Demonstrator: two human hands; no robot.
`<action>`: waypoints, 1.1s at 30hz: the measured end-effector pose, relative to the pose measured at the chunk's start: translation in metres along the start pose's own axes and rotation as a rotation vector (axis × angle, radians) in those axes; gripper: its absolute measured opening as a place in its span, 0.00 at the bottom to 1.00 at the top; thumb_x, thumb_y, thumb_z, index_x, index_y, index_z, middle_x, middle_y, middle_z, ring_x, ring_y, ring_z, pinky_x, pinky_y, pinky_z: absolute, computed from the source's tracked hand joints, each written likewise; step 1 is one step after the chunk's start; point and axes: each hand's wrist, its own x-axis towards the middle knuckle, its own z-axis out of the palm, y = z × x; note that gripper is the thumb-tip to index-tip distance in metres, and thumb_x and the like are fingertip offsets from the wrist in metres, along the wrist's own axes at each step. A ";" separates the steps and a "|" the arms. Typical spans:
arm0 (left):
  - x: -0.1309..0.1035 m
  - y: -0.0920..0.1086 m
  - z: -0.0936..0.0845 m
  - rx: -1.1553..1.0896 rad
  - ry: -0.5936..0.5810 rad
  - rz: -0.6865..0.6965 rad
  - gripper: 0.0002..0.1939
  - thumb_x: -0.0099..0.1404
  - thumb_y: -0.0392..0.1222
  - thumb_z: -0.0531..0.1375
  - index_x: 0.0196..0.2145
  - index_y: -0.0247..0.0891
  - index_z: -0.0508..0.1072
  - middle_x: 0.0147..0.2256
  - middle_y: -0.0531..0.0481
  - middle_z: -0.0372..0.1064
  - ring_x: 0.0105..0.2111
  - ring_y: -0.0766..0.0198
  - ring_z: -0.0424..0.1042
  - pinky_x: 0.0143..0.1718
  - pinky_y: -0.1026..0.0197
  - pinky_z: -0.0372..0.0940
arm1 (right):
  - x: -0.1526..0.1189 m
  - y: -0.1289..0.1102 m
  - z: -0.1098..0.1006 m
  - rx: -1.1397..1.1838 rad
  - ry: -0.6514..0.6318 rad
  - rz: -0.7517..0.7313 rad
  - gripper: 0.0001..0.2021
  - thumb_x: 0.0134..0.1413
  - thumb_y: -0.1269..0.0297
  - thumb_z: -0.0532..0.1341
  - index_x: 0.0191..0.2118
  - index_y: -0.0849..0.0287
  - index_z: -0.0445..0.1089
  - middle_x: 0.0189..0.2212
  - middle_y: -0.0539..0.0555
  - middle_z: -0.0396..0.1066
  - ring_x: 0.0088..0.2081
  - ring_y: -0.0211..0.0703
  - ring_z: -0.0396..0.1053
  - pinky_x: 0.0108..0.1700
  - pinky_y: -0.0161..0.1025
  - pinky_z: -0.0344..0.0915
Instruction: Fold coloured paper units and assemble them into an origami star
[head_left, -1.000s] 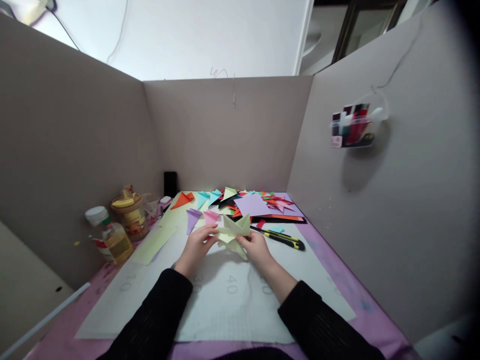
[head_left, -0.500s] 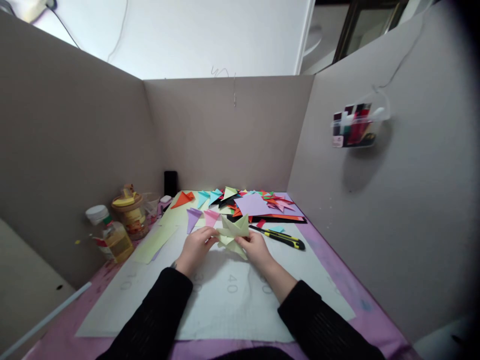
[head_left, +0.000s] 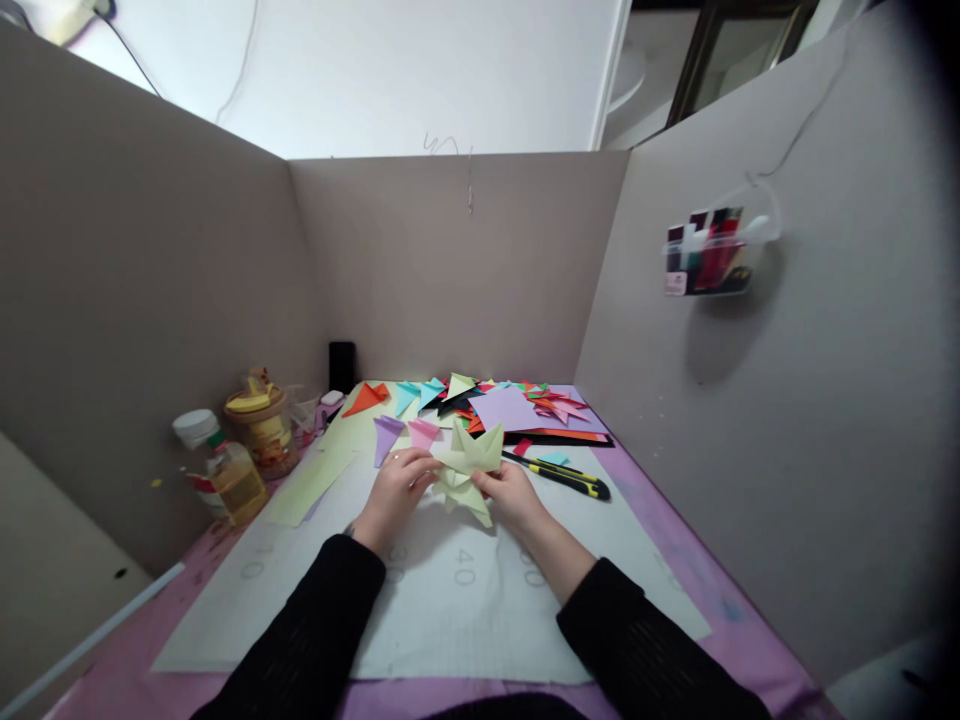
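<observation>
A pale yellow-green piece of folded paper [head_left: 474,452], with several pointed flaps, is held up over the white sheet [head_left: 450,630]. My left hand [head_left: 400,490] pinches its left edge between thumb and fingers. On the opposite side, my right hand [head_left: 512,495] grips it, thumb on the near face. Some fingertips are hidden behind the paper. Just beyond my hands lie a purple folded piece [head_left: 387,438] and a pink folded piece [head_left: 423,433]. A black and yellow utility knife [head_left: 570,478] rests right of my right hand.
At the back lie colored paper scraps, a lilac sheet [head_left: 504,409] and an orange folded piece [head_left: 367,399]. Along the left edge stand a bottle of yellowish liquid [head_left: 234,480] and a brown jar [head_left: 262,440]. Grey panels enclose the table; a plastic container [head_left: 712,260] hangs at right.
The folded paper has tilted and shifted slightly right, so its upper points and lower flaps show more widely. Both hands keep their hold in nearly the same place.
</observation>
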 end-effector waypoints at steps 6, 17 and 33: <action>0.000 -0.005 0.001 0.030 0.004 0.098 0.06 0.63 0.37 0.59 0.38 0.40 0.74 0.39 0.45 0.73 0.41 0.58 0.71 0.44 0.56 0.65 | 0.001 0.003 0.000 0.082 -0.002 0.050 0.19 0.31 0.55 0.72 0.29 0.64 0.75 0.23 0.54 0.75 0.23 0.40 0.68 0.27 0.36 0.61; 0.000 -0.004 -0.003 -0.050 -0.076 0.046 0.07 0.64 0.39 0.58 0.41 0.40 0.72 0.41 0.45 0.69 0.42 0.59 0.70 0.44 0.56 0.66 | 0.002 0.003 0.000 0.042 -0.002 0.023 0.18 0.32 0.55 0.71 0.28 0.65 0.74 0.20 0.51 0.73 0.21 0.37 0.64 0.26 0.35 0.59; 0.003 -0.003 0.000 -0.215 -0.126 -0.073 0.11 0.68 0.42 0.51 0.34 0.38 0.71 0.39 0.44 0.68 0.42 0.59 0.68 0.44 0.57 0.64 | 0.002 0.003 0.001 -0.138 0.053 -0.055 0.17 0.36 0.57 0.68 0.32 0.65 0.74 0.27 0.57 0.77 0.26 0.46 0.70 0.31 0.39 0.63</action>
